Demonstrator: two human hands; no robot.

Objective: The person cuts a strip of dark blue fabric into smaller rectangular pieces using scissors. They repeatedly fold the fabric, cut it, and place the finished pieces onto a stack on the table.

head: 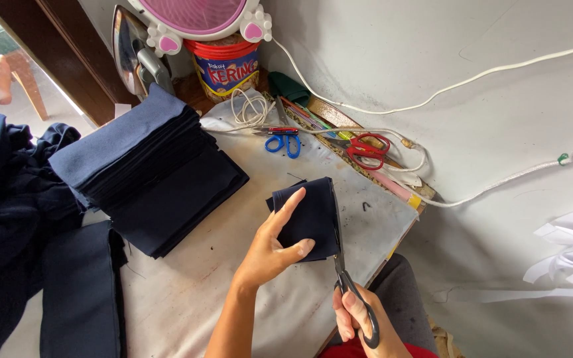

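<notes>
A small folded piece of navy fabric (pixel 310 215) is pinched by the left hand (pixel 270 248) just above the padded work board (pixel 233 278), thumb under its lower edge and forefinger stretched up its face. Black-handled scissors (pixel 349 278) are gripped by the right hand (pixel 359 325), fingers closed through the loops, the blades laid along the fabric's right edge. At ten o'clock from the fabric a tall stack of cut navy pieces (pixel 147 172) is seen. At twelve o'clock blue-handled scissors (pixel 284 140) lie, and at one o'clock red-handled scissors (pixel 367 150).
</notes>
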